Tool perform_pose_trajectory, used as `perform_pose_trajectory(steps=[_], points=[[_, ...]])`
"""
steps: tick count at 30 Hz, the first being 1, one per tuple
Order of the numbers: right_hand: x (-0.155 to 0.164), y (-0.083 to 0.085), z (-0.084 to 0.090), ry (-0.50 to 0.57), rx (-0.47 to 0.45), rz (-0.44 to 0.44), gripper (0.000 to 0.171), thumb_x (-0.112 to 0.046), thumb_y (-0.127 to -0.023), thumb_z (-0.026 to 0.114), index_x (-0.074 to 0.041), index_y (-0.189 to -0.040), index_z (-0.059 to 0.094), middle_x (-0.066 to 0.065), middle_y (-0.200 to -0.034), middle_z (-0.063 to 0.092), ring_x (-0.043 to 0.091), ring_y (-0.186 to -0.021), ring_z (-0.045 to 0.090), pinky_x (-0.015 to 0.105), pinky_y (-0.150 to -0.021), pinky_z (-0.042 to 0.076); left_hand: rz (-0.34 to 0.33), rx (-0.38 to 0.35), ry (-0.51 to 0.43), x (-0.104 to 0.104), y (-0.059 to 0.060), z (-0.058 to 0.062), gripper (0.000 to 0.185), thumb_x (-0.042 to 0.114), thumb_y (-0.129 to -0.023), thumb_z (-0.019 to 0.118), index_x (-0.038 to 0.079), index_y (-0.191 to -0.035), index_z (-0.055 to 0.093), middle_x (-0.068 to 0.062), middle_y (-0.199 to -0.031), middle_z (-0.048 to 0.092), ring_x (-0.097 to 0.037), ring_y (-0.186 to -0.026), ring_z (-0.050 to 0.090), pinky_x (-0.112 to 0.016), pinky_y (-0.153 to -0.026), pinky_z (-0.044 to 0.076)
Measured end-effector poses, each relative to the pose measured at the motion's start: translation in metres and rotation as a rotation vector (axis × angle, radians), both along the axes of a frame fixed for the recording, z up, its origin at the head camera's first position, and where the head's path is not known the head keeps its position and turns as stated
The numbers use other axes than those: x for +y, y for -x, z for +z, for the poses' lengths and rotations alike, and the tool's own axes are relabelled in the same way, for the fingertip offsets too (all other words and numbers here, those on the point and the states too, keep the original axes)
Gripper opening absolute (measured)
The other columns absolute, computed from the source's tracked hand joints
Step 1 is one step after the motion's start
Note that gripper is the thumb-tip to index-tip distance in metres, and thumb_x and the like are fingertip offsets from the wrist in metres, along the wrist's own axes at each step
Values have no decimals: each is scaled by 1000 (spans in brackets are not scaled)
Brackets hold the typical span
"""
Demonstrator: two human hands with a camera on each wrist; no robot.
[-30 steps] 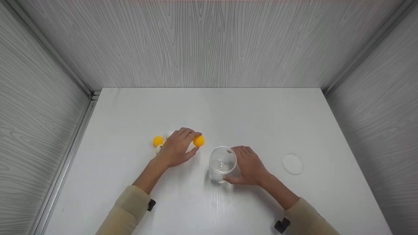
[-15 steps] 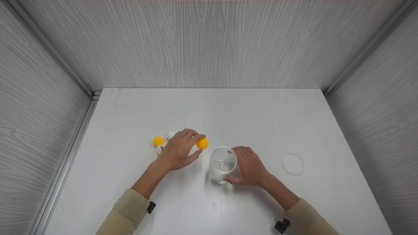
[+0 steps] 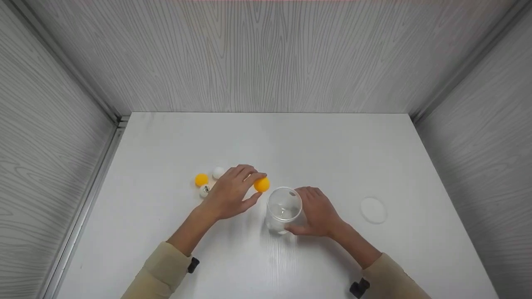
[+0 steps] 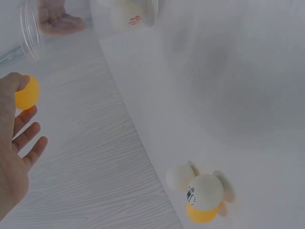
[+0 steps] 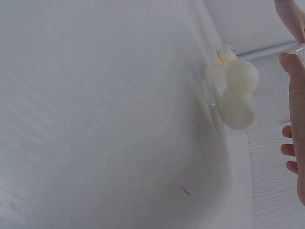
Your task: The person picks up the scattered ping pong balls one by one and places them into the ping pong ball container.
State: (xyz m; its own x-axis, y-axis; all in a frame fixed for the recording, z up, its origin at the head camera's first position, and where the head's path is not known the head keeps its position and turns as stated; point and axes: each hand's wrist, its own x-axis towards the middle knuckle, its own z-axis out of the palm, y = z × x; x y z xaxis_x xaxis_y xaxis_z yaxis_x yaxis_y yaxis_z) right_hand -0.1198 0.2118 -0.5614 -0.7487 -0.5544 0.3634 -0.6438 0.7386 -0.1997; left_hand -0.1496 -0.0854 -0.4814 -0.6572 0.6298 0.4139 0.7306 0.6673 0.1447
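My left hand [image 3: 230, 193] pinches an orange ping-pong ball [image 3: 262, 185] between thumb and fingertips, just left of the jar's rim and apart from it. The other fingers of that hand are spread in the left wrist view. An upright, lidless clear jar [image 3: 274, 222] stands on the table, with my right hand [image 3: 318, 214] holding its right side, thumb at the near side and fingers at the far side. White ping-pong balls [image 5: 241, 76] lie at the jar's bottom in the right wrist view.
Left of my left hand sit another orange ball [image 3: 201, 179] and two white balls [image 3: 218, 172], close together on the white table [image 3: 332, 145]. A translucent round lid [image 3: 373, 209] lies flat to the right. Grey wood-grain panels [image 3: 266, 58] enclose the back and sides.
My left hand has carried the orange ball a short way right, towards the jar's rim. More of the white balls behind it shows. My right hand and the jar have stayed put.
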Motion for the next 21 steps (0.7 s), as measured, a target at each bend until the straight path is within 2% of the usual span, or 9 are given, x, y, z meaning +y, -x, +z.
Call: perform_pose_trajectory(steps=[15, 21], points=[[-2, 0, 0, 41, -20, 6, 83, -70, -79, 76, -7, -132, 59, 6, -121, 71, 23, -109, 66, 47, -103, 58, -54, -27, -56, 12, -11, 13, 44, 31, -95, 78, 17, -134, 66, -2, -124, 70, -21, -121, 64, -35, -108, 57], [-1, 0, 1, 45, -22, 15, 81, -68, -79, 77, -11, -132, 56, 7, -120, 71, 22, -109, 66, 45, -103, 58, -81, -22, -61, 18, -14, 16, 44, 31, -94, 79, 18, -133, 66, -1, -123, 71, -20, -120, 64, -34, -107, 57]])
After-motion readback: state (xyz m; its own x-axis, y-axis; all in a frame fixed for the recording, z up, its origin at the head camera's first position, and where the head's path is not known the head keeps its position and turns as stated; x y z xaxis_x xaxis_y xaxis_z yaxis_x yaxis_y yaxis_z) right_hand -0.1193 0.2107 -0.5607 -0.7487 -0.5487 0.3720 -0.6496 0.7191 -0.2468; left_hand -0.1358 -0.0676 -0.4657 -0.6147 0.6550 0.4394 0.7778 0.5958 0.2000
